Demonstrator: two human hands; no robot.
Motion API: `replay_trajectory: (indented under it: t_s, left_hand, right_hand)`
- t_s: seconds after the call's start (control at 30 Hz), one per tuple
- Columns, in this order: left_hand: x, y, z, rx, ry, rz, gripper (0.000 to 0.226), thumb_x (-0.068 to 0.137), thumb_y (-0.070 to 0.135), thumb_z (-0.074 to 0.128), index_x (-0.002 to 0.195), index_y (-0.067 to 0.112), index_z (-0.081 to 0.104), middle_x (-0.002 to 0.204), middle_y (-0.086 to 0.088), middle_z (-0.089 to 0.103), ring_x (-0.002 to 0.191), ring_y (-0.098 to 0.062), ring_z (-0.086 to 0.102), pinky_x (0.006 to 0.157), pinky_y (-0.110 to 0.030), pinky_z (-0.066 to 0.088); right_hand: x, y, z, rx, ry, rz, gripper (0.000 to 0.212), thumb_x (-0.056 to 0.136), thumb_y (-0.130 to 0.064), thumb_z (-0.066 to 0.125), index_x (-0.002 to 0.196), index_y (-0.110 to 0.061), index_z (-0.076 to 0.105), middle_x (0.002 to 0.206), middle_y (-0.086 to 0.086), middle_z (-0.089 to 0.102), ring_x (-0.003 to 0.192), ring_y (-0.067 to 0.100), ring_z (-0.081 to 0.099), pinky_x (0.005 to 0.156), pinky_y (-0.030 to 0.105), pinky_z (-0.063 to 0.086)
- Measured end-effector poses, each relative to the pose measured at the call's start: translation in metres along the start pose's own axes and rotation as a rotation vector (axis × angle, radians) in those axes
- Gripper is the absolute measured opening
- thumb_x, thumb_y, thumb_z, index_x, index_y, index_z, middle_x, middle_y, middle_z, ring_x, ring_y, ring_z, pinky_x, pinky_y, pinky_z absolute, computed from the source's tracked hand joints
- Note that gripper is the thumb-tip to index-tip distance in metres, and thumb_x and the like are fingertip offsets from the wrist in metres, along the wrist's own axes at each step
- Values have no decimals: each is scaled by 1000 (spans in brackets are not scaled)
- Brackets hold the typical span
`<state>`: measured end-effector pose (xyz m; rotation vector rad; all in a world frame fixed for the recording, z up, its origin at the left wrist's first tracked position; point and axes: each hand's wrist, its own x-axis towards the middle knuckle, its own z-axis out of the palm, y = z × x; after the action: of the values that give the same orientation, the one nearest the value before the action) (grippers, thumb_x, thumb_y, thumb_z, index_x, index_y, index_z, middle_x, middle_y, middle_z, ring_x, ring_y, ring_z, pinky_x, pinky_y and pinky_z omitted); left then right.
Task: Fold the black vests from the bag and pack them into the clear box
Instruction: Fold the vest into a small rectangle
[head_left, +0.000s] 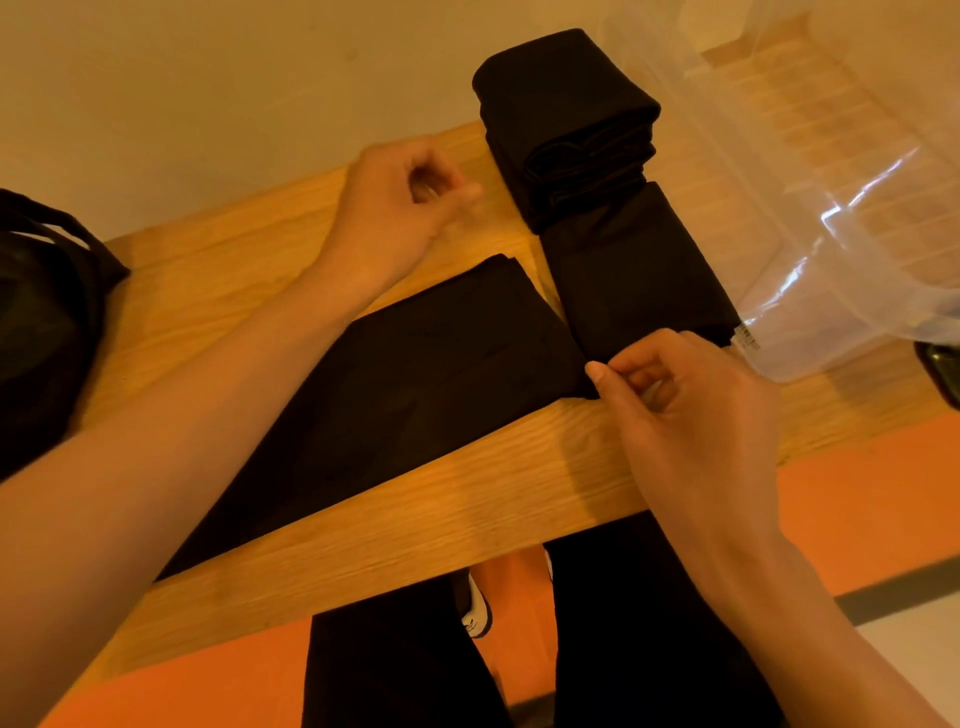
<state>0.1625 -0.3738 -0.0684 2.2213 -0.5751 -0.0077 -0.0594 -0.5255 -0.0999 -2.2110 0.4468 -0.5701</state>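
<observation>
A black vest lies folded into a long strip across the wooden table. My right hand pinches its right-hand corner between thumb and fingers. Above the table, past the strip's far edge, my left hand hovers with fingers loosely curled and nothing in it. A stack of folded black vests stands at the back, with another folded vest in front of it. The clear box sits at the right. The black bag is at the left edge.
The table's front edge runs diagonally below the strip, with my black-trousered legs and a shoe on the orange floor beneath. A dark object shows at the right edge. A pale wall is behind the table.
</observation>
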Motion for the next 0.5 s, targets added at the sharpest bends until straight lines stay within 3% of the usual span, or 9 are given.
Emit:
replay_trajectory:
  t_s: [0.07, 0.17, 0.27, 0.33, 0.37, 0.43, 0.5]
  left_hand:
    - [-21, 5, -11, 34, 140, -39, 12, 93, 26, 74, 87, 28, 64, 86, 13, 66, 76, 6, 58, 72, -15, 50]
    - [-66, 10, -14, 246, 19, -22, 1, 98, 31, 64, 99, 31, 64, 100, 14, 63, 89, 2, 58, 76, -13, 45]
    - [-106, 5, 2, 453, -238, 134, 50, 101, 46, 43, 142, 20, 55, 143, 1, 52, 131, -16, 47, 109, -31, 38]
    - [-118, -1, 10, 534, -346, 186, 69, 100, 57, 25, 158, 21, 32, 166, -1, 26, 153, -20, 21, 124, -36, 19]
    - [-120, -5, 11, 570, -382, 189, 73, 98, 61, 17, 161, 25, 21, 170, 1, 13, 157, -17, 7, 127, -35, 8]
    - [-123, -11, 11, 610, -409, 188, 74, 97, 65, 10, 163, 30, 9, 171, 6, -1, 156, -12, -9, 127, -35, -2]
    - [-125, -13, 12, 639, -397, 203, 74, 98, 67, 11, 163, 32, 5, 171, 7, -6, 156, -11, -13, 128, -38, -3]
  right_hand:
    - [-2, 0, -5, -4, 21, -39, 12, 90, -20, 76, 82, -18, 67, 75, -9, 58, 66, 9, 55, 60, 22, 46]
    - [-5, -9, 0, -50, -13, -207, 2, 94, -12, 71, 96, -13, 70, 90, -4, 60, 71, 8, 56, 60, 25, 47]
    - [-4, -20, 26, -200, -138, -396, 29, 95, -4, 63, 123, -5, 67, 122, 9, 63, 110, 21, 61, 83, 32, 57]
    - [-3, -26, 36, -269, -217, -417, 42, 98, -11, 57, 138, -1, 56, 142, 15, 56, 136, 27, 49, 106, 39, 50]
    - [-4, -26, 35, -281, -225, -416, 44, 99, -13, 56, 140, 0, 54, 145, 16, 54, 140, 27, 45, 111, 40, 45]
    - [-11, -19, 23, -297, -181, -395, 41, 96, -9, 62, 137, -3, 58, 139, 13, 59, 133, 25, 51, 107, 34, 45]
    - [-20, -7, 6, -260, -125, -282, 36, 90, -4, 69, 125, -8, 63, 119, 5, 62, 109, 21, 56, 90, 30, 48]
